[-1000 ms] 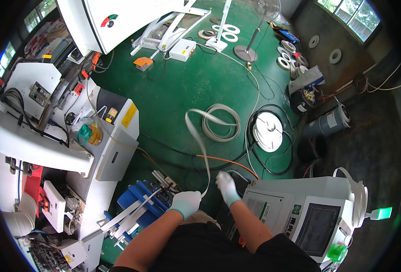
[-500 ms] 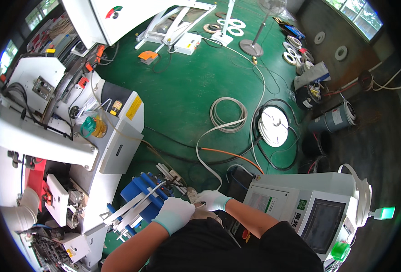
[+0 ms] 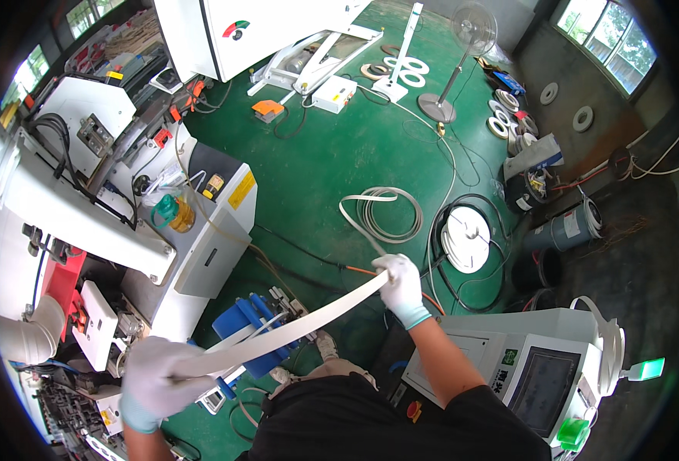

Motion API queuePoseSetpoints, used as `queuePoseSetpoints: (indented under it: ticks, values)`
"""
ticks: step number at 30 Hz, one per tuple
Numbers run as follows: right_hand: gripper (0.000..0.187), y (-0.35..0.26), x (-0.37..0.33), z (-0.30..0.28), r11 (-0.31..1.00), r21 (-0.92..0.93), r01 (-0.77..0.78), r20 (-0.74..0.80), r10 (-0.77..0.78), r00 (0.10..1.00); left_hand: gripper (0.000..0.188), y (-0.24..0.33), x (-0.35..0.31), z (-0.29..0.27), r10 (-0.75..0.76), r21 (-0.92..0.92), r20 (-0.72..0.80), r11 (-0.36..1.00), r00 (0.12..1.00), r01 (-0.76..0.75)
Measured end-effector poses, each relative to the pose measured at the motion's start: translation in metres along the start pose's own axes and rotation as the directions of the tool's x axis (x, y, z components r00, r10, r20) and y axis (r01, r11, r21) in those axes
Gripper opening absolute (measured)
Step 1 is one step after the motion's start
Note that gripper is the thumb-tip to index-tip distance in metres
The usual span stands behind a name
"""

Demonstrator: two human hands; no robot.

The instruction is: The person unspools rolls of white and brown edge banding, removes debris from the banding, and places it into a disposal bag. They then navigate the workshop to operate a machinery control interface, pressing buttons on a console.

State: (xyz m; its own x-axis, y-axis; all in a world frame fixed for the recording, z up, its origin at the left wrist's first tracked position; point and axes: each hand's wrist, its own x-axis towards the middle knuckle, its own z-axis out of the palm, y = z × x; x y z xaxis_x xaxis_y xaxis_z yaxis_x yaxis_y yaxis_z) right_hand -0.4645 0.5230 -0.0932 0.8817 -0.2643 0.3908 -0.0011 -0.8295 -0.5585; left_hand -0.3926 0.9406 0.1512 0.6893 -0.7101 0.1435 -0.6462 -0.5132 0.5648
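Observation:
A long, flat white strip (image 3: pixel 297 330) is stretched in a slight sag between my two gloved hands. My left hand (image 3: pixel 162 378), a little blurred, is closed on it at the lower left. Further forward and to the right, my right hand (image 3: pixel 401 288) grips the same strip. Past the right hand it runs on to a loose coil of strip (image 3: pixel 395 215) lying on the green floor. Below the stretched length stands a blue roller device (image 3: pixel 251 326), partly covered by the strip.
A grey cabinet with a screen (image 3: pixel 545 384) stands close on my right. The white machine (image 3: pixel 209 265) lines the left side, with a teal-lidded bottle (image 3: pixel 174 213) on it. A white reel (image 3: pixel 464 240) and dark hoses lie ahead, near a pedestal fan (image 3: pixel 438 107).
My hands were close together over my feet. They have moved apart, the left back and leftward, the right forward and rightward, drawing the strip out between them. The view has shifted slightly.

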Motion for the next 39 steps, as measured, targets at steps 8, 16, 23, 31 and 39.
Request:
queuePoseSetpoints:
  ticks: [8, 16, 23, 31, 39]
  values:
    - [0.017, 0.049, 0.002, -0.057, 0.960, -0.016, -0.278, -0.389, 0.250, 0.886, 0.049, -0.059, -0.108, -0.052, -0.419, -0.301, -0.458, 0.903, 0.784, 0.307]
    - [0.023, -0.003, 0.079, -0.114, 0.974, 0.189, -0.125, -0.067, 0.140, 0.988, 0.054, -0.099, -0.146, -0.039, -0.526, -0.723, -0.305, 0.671, 0.794, 0.166]
    - [0.034, -0.076, 0.107, -0.046, 0.928, 0.368, -0.061, 0.498, -0.142, 0.855, 0.039, -0.078, -0.213, -0.073, -0.744, -0.514, -0.061, 0.595, 0.665, 0.618]
    - [0.044, -0.248, 0.074, 0.056, 0.791, 0.585, 0.182, 0.780, -0.609, 0.141, 0.017, -0.062, -0.221, -0.071, -0.620, -0.025, 0.025, 0.784, 0.784, 0.621]
    - [0.035, -0.435, -0.040, 0.130, 0.917, 0.388, -0.090, 0.861, -0.395, -0.320, 0.020, -0.103, -0.328, -0.024, -0.564, -0.123, 0.031, 0.817, 0.825, 0.563]
